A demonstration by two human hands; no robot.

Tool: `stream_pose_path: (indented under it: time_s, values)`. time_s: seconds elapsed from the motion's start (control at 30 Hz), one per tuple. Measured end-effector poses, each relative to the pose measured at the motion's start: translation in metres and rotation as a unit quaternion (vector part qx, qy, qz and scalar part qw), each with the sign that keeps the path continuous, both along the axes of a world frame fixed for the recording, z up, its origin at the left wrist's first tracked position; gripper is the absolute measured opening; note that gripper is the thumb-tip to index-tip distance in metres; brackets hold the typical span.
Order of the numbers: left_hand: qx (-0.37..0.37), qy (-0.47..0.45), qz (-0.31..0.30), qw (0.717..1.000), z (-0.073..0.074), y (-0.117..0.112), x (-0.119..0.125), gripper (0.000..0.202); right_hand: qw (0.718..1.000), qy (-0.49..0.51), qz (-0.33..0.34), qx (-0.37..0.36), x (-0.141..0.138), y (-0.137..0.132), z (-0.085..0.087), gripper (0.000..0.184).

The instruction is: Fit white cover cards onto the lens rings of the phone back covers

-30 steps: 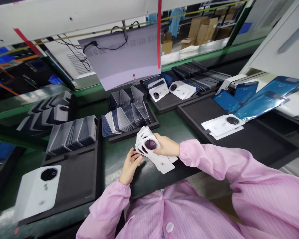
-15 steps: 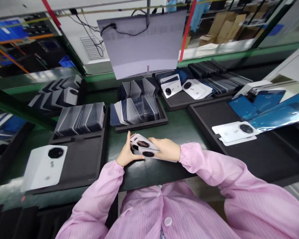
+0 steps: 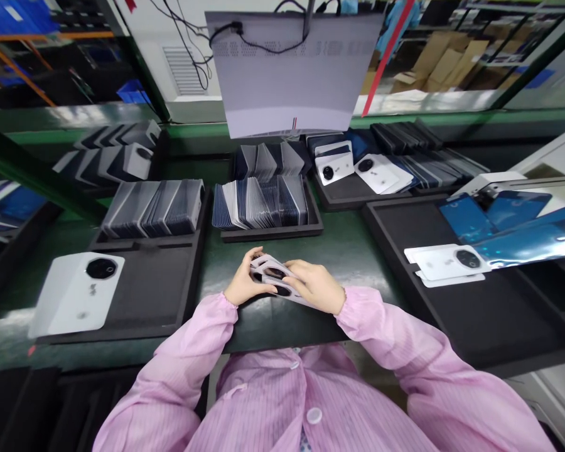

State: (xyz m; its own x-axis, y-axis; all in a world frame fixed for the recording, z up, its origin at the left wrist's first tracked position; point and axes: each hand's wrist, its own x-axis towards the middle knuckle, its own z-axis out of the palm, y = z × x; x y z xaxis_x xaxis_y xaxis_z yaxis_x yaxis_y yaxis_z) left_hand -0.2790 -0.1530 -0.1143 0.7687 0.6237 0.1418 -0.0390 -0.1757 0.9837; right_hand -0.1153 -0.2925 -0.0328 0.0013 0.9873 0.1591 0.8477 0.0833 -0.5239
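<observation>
A small stack of white phone back covers [image 3: 274, 275] with round camera holes is gripped between both hands over the green bench. My left hand [image 3: 243, 285] curls round the stack's left end. My right hand [image 3: 314, 286] wraps over its right side from above. Both pink sleeves reach in from the bottom of the view.
A black tray [image 3: 270, 233] of upright covers stands just beyond the hands, another [image 3: 153, 239] to its left. A white cover [image 3: 78, 293] lies on a black foam tray at left. White covers [image 3: 447, 262] and blue film sheets [image 3: 513, 226] lie at right. A grey panel [image 3: 289, 72] hangs overhead.
The fanned stack has been lowered and squared up, and my left hand has closed on its left end. The view has tilted down and shifted.
</observation>
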Motion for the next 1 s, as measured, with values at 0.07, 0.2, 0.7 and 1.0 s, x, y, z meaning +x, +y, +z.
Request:
stream_pose_path:
  time_s: [0.07,0.2,0.7,1.0]
  values:
    - [-0.002,0.01,0.0,1.0,-0.001,0.0,0.0,0.1,0.998,0.034,-0.004,0.051,0.0,-0.001,0.0,0.025]
    - [0.002,0.021,-0.023,1.0,0.001,0.002,0.001,0.076,0.986,0.079,-0.063,0.133,0.008,-0.015,0.019,0.022]
    - [0.007,0.045,-0.063,0.997,0.014,-0.002,-0.001,0.059,0.963,0.069,-0.173,0.193,0.046,-0.036,0.058,0.028]
    - [0.032,0.026,-0.101,0.994,0.015,0.004,0.0,0.049,0.987,-0.148,0.005,0.065,-0.001,-0.052,0.031,0.034]
